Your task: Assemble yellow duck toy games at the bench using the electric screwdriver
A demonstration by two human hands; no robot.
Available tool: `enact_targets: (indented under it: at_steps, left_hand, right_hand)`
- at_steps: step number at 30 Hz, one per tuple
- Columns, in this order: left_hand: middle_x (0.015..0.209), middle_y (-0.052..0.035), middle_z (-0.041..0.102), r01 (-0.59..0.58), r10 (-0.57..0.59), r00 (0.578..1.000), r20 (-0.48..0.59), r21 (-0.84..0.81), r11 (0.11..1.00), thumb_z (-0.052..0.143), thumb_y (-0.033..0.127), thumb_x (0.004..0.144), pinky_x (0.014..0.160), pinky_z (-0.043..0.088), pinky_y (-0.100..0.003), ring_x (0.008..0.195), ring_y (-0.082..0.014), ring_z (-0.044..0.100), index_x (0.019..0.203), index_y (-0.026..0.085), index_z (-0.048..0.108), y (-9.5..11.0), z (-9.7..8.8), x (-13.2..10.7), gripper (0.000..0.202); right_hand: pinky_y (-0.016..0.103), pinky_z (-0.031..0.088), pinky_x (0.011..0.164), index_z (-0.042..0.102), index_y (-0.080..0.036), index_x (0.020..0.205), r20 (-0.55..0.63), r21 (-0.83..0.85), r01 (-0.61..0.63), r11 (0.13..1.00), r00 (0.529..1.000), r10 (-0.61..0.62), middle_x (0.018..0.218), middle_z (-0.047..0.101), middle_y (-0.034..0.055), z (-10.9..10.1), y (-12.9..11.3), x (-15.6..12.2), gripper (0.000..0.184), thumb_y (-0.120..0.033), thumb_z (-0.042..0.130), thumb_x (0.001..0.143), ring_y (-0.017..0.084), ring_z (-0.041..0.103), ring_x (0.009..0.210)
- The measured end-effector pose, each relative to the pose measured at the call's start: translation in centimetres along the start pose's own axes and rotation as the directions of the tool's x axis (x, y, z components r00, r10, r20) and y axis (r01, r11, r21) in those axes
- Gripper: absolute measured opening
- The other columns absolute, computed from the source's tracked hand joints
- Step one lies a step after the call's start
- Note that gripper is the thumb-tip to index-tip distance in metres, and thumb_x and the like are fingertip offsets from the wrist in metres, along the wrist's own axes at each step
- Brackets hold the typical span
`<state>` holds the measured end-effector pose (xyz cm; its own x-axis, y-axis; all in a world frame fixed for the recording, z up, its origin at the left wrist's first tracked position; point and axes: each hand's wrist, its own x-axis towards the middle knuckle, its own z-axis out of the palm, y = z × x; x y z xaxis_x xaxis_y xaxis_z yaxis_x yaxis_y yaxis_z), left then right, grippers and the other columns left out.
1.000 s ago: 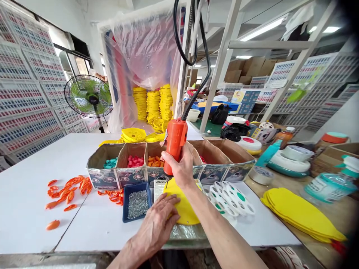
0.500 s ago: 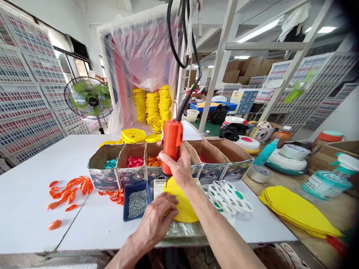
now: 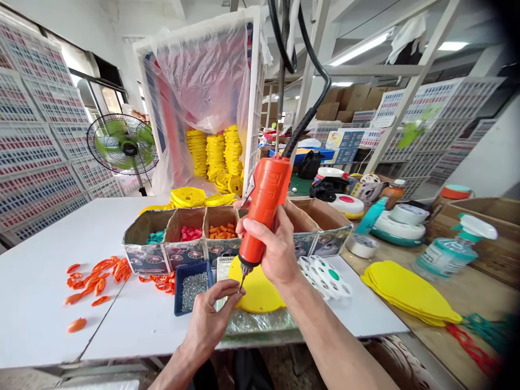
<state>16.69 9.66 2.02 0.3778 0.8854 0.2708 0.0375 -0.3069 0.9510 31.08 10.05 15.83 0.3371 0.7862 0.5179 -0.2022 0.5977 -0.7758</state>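
Observation:
My right hand (image 3: 280, 246) is wrapped round an orange electric screwdriver (image 3: 263, 208), tilted with its bit pointing down and to the left. At the bit's tip my left hand (image 3: 213, 311) pinches thumb and fingers together; whatever is between them is too small to make out. Beneath the tool lies a flat yellow plastic disc (image 3: 262, 295), on a plastic-wrapped pad (image 3: 255, 323) at the table's front edge. Just left of it, a dark blue tray (image 3: 177, 298) holds small metal screws (image 3: 194, 290).
Behind the hands stands a row of cardboard bins (image 3: 146, 260) with coloured parts. Orange pieces (image 3: 97, 276) lie at left, white wheel-like parts (image 3: 325, 276) at right. Farther right are stacked yellow plates (image 3: 406, 290) and a spray bottle (image 3: 450, 252). Cables (image 3: 320, 92) hang above.
The screwdriver has come nearer and tilted, its bit shifting toward the front. My left hand has gone from lying on the yellow disc to pinching at the bit's tip. The view has turned slightly right.

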Motion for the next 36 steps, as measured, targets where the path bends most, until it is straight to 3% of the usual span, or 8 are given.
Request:
enact_targets:
  at_steps: [6, 19, 26, 29, 33, 36]
  left_hand:
    - [0.094, -0.0016, 0.086, -0.077, 0.077, 0.996, 0.046, 0.006, 0.997, 0.069, 0.032, 0.091, 0.087, 0.065, -0.025, 0.090, -0.0184, 0.081, 0.099, 0.022, 0.075, 0.3, 0.1, -0.4, 0.014]
    - [0.103, -0.0014, 0.085, -0.048, 0.053, 0.992, 0.114, -0.045, 0.998, 0.063, 0.034, 0.096, 0.095, 0.061, -0.023, 0.100, -0.0162, 0.079, 0.105, 0.023, 0.073, -0.2, 0.2, -0.8, 0.017]
    - [0.109, -0.0068, 0.084, 0.010, 0.000, 0.990, 0.139, -0.071, 0.997, 0.061, 0.043, 0.097, 0.102, 0.060, -0.035, 0.107, -0.0223, 0.077, 0.112, 0.022, 0.071, -0.7, 0.3, -1.0, 0.027]
    - [0.135, -0.0073, 0.074, 0.008, -0.010, 0.988, 0.154, 0.012, 1.000, 0.054, 0.046, 0.100, 0.117, 0.049, -0.043, 0.132, -0.0241, 0.065, 0.129, 0.026, 0.065, -0.9, -0.7, -0.6, 0.037]
    - [0.167, -0.0108, 0.041, -0.065, 0.033, 0.987, 0.159, 0.199, 0.978, 0.053, 0.049, 0.099, 0.129, 0.026, -0.057, 0.157, -0.0280, 0.033, 0.153, 0.028, 0.044, -2.2, -1.8, 0.5, 0.058]
    - [0.169, -0.0183, 0.034, -0.187, 0.117, 0.963, 0.243, 0.288, 0.939, 0.072, 0.053, 0.086, 0.124, 0.035, -0.061, 0.155, -0.0370, 0.034, 0.151, 0.023, 0.047, -3.5, -1.7, 1.0, 0.077]
  right_hand:
    - [0.030, 0.055, 0.064, 0.062, -0.028, 0.118, 0.046, 0.012, -0.021, 1.000, 0.999, 0.020, 0.112, 0.075, 0.0015, 0.2, -0.2, -0.7, 0.042, -0.025, 0.077, 0.079, 0.013, 0.066, 0.066]
    - [0.030, 0.055, 0.064, 0.062, -0.027, 0.116, 0.080, 0.044, -0.034, 0.998, 0.996, 0.031, 0.111, 0.074, 0.0012, -0.3, 0.0, -1.0, 0.037, -0.025, 0.076, 0.081, 0.012, 0.066, 0.065]
    - [0.031, 0.056, 0.063, 0.061, -0.027, 0.115, 0.068, 0.026, -0.043, 0.999, 0.997, 0.041, 0.112, 0.074, 0.0022, -0.4, 0.2, -1.0, 0.038, -0.027, 0.076, 0.080, 0.012, 0.065, 0.064]
    - [0.031, 0.055, 0.063, 0.061, -0.028, 0.118, 0.067, 0.020, -0.020, 1.000, 0.998, 0.019, 0.113, 0.074, 0.0026, -0.6, 0.4, -1.0, 0.040, -0.027, 0.076, 0.081, 0.012, 0.065, 0.064]
    - [0.032, 0.057, 0.065, 0.060, -0.029, 0.120, 0.055, -0.047, 0.009, 0.999, 0.998, -0.006, 0.114, 0.074, 0.0025, -0.7, 0.9, -0.9, 0.041, -0.028, 0.076, 0.082, 0.013, 0.065, 0.066]
    - [0.032, 0.059, 0.067, 0.062, -0.030, 0.119, 0.063, -0.088, 0.011, 0.996, 0.998, -0.006, 0.112, 0.074, 0.0019, -0.5, 1.3, -1.1, 0.039, -0.029, 0.076, 0.082, 0.014, 0.065, 0.068]
